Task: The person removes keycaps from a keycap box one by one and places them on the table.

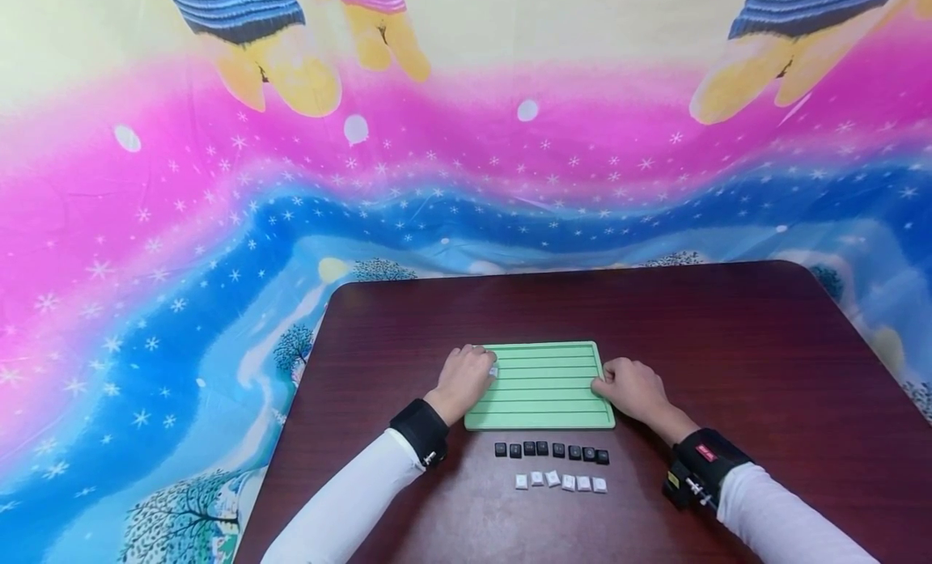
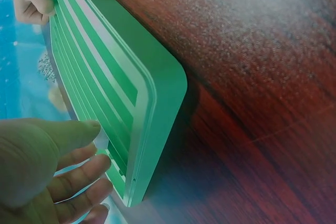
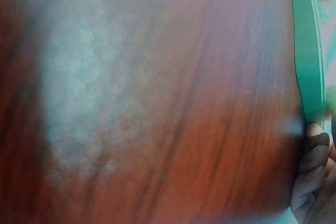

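A light green tray (image 1: 539, 425) with raised parallel ridges lies on the dark table. My left hand (image 1: 464, 379) is over the tray's left end and pinches a white keycap (image 1: 493, 372) between thumb and index finger. In the left wrist view, that keycap (image 2: 102, 140) sits right at the slots, partly hidden by the fingertips, the other fingers spread loosely beside it. On the opposite side, my right hand (image 1: 635, 388) grips the tray's right edge, thumb on the rim and fingers curled against the side.
In front of the tray runs a row of several black keycaps (image 1: 558, 450). Nearer to me lies a row of several white keycaps (image 1: 569, 483), some of them turned askew. The brown table (image 1: 408, 321) ends at a patterned cloth backdrop (image 1: 466, 167).
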Demonstrator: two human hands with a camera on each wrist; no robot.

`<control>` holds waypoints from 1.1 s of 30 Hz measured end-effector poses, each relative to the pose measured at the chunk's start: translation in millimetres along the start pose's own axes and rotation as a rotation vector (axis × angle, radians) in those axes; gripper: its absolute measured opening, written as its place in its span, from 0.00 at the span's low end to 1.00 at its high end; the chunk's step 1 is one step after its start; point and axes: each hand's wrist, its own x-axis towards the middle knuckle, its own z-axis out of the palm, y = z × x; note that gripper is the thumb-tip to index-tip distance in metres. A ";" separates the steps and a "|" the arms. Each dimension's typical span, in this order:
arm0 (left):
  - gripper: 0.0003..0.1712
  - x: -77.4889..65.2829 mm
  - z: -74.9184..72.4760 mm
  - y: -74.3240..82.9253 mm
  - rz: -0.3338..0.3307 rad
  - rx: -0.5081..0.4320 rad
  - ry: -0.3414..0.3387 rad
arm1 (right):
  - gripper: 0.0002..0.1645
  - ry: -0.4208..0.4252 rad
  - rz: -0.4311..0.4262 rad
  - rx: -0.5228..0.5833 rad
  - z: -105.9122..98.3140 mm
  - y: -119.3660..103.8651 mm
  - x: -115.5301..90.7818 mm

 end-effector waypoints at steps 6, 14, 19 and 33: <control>0.05 2.0 0.6 -0.2 0.005 0.012 -0.019 | 0.24 -0.002 0.000 0.005 -0.8 -0.1 -0.3; 0.05 3.8 2.8 -2.2 -0.011 0.008 -0.037 | 0.25 -0.004 0.002 0.004 -1.6 -1.1 -0.3; 0.04 4.3 2.9 -2.3 -0.023 0.002 -0.066 | 0.25 0.000 -0.005 0.004 -1.6 -1.5 -0.6; 0.03 4.3 -3.0 -3.1 -0.018 0.012 -0.018 | 0.25 -0.008 -0.005 0.009 -1.3 -0.7 -0.5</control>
